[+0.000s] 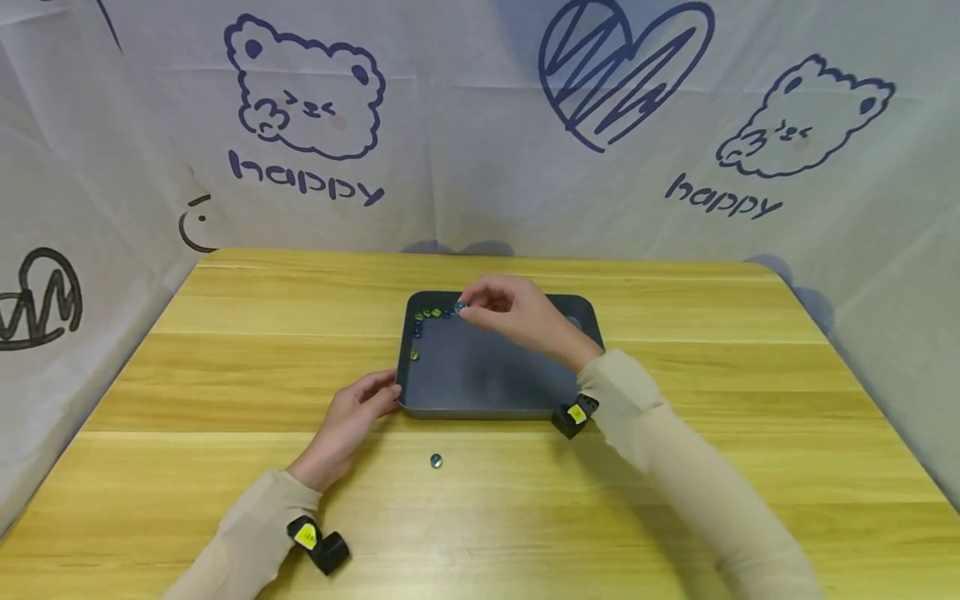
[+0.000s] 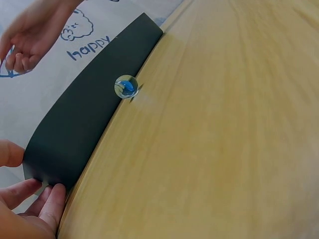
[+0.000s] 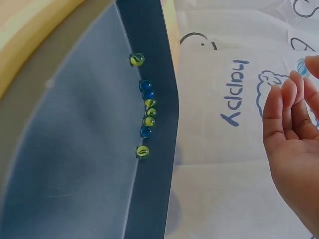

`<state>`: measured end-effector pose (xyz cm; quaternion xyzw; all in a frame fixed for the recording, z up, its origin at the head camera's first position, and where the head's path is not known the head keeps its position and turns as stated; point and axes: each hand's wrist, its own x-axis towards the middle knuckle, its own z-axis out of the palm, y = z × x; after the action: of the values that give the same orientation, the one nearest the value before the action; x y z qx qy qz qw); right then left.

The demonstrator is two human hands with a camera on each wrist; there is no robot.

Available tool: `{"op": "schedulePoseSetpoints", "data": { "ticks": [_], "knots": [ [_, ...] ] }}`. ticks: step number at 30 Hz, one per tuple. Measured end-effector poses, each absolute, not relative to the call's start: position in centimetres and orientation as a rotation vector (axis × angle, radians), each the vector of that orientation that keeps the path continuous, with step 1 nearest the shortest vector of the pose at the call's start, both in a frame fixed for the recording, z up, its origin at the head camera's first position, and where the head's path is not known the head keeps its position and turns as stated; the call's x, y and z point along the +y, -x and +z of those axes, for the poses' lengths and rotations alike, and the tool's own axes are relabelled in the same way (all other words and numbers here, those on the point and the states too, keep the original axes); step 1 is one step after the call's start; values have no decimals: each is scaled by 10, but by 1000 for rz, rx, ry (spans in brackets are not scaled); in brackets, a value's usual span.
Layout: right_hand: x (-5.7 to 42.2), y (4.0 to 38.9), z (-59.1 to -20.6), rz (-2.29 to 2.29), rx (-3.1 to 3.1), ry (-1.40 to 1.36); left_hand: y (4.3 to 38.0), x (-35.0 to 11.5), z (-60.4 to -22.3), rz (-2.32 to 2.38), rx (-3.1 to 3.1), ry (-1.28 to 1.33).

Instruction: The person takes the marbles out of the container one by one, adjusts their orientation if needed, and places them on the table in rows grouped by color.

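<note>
In the head view, my right hand (image 1: pixel 521 317) pinches a clear marble with blue in it (image 1: pixel 461 307) between thumb and fingertips, above the far side of a dark rectangular tray (image 1: pixel 487 412). The same marble (image 3: pixel 301 66) is partly visible at the edge of the right wrist view. My left hand (image 1: pixel 351 425) touches the tray's near left corner from outside, its fingers (image 2: pixel 54 206) resting against the outer wall. Several yellow-green marbles (image 3: pixel 149 121) and blue marbles (image 3: pixel 145 132) lie along the tray's inner walls, at the far left corner.
A loose clear marble with a blue swirl (image 1: pixel 437 460) lies on the wooden table (image 1: pixel 247 350) in front of the tray. White cloth (image 1: pixel 457 167) with drawings hangs behind the table and along its sides.
</note>
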<state>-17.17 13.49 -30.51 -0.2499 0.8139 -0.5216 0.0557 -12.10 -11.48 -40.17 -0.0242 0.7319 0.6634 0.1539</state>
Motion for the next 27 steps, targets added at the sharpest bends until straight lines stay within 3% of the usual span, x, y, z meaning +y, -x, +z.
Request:
{"op": "schedulePoseSetpoints", "data": {
  "ticks": [27],
  "knots": [
    [150, 81, -336, -1704, 2349, 904, 121, -116, -403, 1909, 2089, 68]
  ]
}}
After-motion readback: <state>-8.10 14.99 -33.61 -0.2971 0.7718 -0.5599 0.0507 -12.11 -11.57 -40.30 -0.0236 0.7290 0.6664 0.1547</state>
